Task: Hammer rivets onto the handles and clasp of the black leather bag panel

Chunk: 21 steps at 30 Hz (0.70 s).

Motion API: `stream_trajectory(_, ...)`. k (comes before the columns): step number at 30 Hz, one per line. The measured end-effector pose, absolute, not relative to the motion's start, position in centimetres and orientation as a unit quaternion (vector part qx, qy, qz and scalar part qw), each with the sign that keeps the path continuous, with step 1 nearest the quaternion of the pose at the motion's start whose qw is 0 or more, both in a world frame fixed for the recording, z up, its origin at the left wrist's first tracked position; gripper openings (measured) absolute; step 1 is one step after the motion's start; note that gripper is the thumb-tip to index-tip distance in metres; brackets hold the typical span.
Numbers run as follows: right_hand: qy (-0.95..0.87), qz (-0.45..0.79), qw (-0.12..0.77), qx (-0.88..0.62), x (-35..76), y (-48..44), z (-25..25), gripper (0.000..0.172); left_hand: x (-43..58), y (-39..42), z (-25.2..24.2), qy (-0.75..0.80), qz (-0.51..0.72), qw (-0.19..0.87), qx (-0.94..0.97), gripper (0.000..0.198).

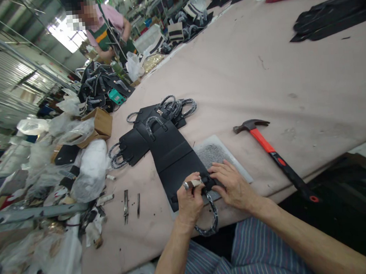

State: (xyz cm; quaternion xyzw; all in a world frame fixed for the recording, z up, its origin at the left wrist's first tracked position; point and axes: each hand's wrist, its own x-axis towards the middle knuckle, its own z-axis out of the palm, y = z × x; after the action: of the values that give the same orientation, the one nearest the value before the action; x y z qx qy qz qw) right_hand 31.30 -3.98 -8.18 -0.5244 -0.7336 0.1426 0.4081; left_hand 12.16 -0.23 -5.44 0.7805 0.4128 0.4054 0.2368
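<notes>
A black bag panel (173, 152) lies in front of me, creased across the middle, with a plastic-wrapped loop handle (215, 214) at the near end. My left hand (190, 204) is closed around a short wooden-handled tool with a metal cap (191, 184); its working tip is hidden. Close beside it, my right hand (233, 186) grips the panel's near edge by the handle base, fingers bent. Part of the panel rests over a pale speckled slab (214, 151). A claw hammer (276, 157) with a red and black grip lies to the right.
More black panels with wrapped handles (133, 145) are piled beyond. Two thin metal tools (125, 207) lie left. Plastic bags (90, 171) and a cardboard box (101, 124) crowd the left edge. Black material (328, 15) lies far right. Another person (107, 29) stands at the far side.
</notes>
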Motion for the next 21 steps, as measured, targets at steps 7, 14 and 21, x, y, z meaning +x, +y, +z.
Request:
stream_trajectory(7, -0.733, 0.16, 0.407, -0.521, 31.3, -3.9, -8.2, 0.023, 12.3, -0.5, -5.5, 0.414, 0.413, 0.232, 0.777, 0.019)
stream_trajectory(14, -0.732, 0.128, 0.42, -0.521, 32.8, -4.3, -6.7, 0.026, 12.6, -0.3, -5.1, 0.437, 0.395, 0.263, 0.764, 0.019)
stream_trajectory(21, -0.599, 0.0, 0.21, -0.773, 43.0, -7.1, -6.8, 0.041, 12.9, -0.1, -5.0, 0.433, 0.398, 0.306, 0.748, 0.019)
